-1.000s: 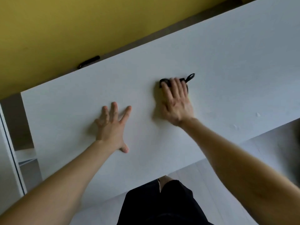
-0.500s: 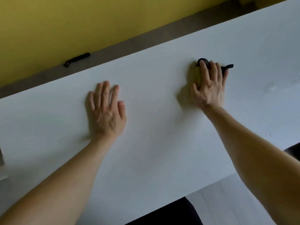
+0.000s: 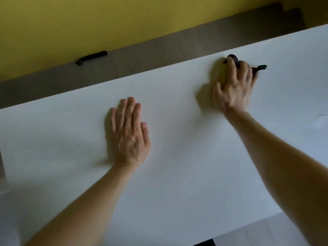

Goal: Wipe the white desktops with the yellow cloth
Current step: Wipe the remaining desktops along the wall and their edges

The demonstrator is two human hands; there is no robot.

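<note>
The white desktop (image 3: 177,174) fills most of the head view. My left hand (image 3: 128,132) lies flat on it, palm down, fingers together, left of centre. Near the desk's far edge, my right hand (image 3: 234,86) presses down on the yellow cloth (image 3: 223,74) with fairly straight fingers. The hand hides nearly all of the cloth; only a yellow sliver, a black trim by the fingertips and a black loop (image 3: 260,67) sticking out to the right show. The right hand is motion-blurred.
Beyond the far edge runs a grey floor strip (image 3: 159,50) below a yellow wall (image 3: 106,18). A black elongated object (image 3: 91,57) lies at the wall's foot. Pale flooring (image 3: 257,233) shows past the near edge at bottom right. The desk's left end (image 3: 1,166) shows at left.
My right hand has slid the cloth rightward and toward the far edge. My left hand drew its spread fingers together and stays flat. The view has shifted over the desk.
</note>
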